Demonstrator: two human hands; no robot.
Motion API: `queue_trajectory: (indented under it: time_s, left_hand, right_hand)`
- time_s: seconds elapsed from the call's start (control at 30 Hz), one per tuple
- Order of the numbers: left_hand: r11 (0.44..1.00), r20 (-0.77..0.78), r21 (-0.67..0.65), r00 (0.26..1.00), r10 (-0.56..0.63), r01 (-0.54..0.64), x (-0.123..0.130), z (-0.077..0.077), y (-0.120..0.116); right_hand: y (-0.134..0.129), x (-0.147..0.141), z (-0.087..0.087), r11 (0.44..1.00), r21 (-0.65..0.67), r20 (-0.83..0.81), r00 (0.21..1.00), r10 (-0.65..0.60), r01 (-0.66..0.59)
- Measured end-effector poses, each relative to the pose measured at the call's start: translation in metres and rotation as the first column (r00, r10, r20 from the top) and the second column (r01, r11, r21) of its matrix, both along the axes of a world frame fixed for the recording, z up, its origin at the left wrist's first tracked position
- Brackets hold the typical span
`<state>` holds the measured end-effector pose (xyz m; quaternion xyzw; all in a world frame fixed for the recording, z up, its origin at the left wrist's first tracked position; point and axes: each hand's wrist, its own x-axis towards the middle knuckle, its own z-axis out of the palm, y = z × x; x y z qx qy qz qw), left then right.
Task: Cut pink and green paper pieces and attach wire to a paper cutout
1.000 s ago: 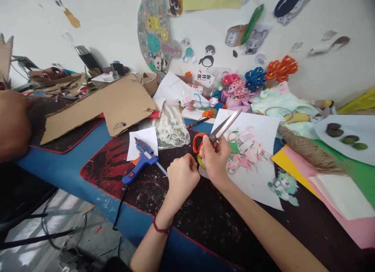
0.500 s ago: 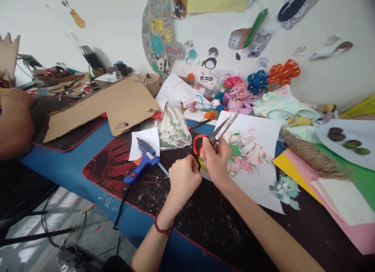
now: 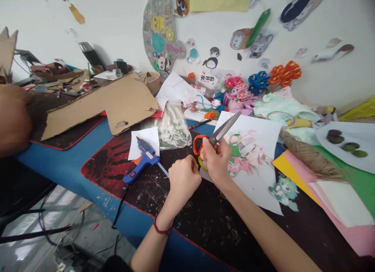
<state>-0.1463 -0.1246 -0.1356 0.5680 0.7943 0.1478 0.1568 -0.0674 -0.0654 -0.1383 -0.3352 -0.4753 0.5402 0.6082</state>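
Scissors (image 3: 225, 129) in R grip (image 3: 217, 159)

I'm holding scissors (image 3: 215, 139) in my right grip (image 3: 217, 156) above the tabletop (image 3: 68, 164), handle loops (image 3: 195, 146) showing red and yellow, grey blades (image 3: 226, 127) lying together, pointing away rightward.

Soft light, glare on floor (image 3: 101, 215)

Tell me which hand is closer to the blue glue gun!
Left. The left hand is just right of the glue gun; the right hand is farther right, holding scissors.
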Motion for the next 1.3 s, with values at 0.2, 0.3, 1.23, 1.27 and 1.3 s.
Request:
queue_trajectory:
  time_s: [0.2,0.3,1.23,1.27,1.3]
  left_hand:
    - [0.999,-0.012,0.036,1.0,0.0,0.0,-0.001,-0.003,0.0]
    - [0.999,0.014,0.053,1.0,0.0,0.0,-0.002,-0.002,0.0]
    - [0.999,0.032,0.028,0.999,0.016,-0.017,-0.002,-0.002,0.002]
    - [1.0,0.028,0.026,0.999,0.014,-0.015,-0.002,-0.002,0.002]
    - [1.0,0.025,0.025,1.0,0.011,-0.012,-0.002,-0.002,0.002]
  right_hand:
    - [0.001,0.001,-0.001,0.999,-0.029,-0.056,0.998,-0.037,0.036]
    - [0.006,0.009,0.003,0.99,-0.081,-0.169,0.977,-0.127,0.114]
    - [0.004,0.005,0.002,0.997,-0.075,-0.243,0.969,-0.038,0.021]
    - [0.004,0.005,0.002,0.997,-0.068,-0.233,0.972,-0.039,0.023]
    - [0.003,0.005,0.003,0.998,-0.062,-0.223,0.974,-0.041,0.027]
